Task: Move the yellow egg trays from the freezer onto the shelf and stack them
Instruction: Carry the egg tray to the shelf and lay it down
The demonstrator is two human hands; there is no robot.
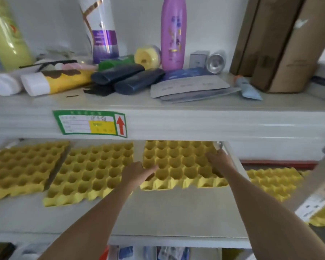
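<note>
White shelf (176,212), three yellow trays side by side. Left hand (139,170) and right hand (217,159) seemingly press flat-fingered on the rightmost tray (178,164); uneven pushing could skew it.

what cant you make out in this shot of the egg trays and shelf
- Head view: back edge of the right egg tray is hidden under the upper shelf lip.
- Green label text is too blurred to read.
- Right hand fingertips at the tray's far side are blurred; grip unclear.
- Trays beyond the shelf post are cut off, count unknown.
- Left hand rests on the tray's left edge.
</note>
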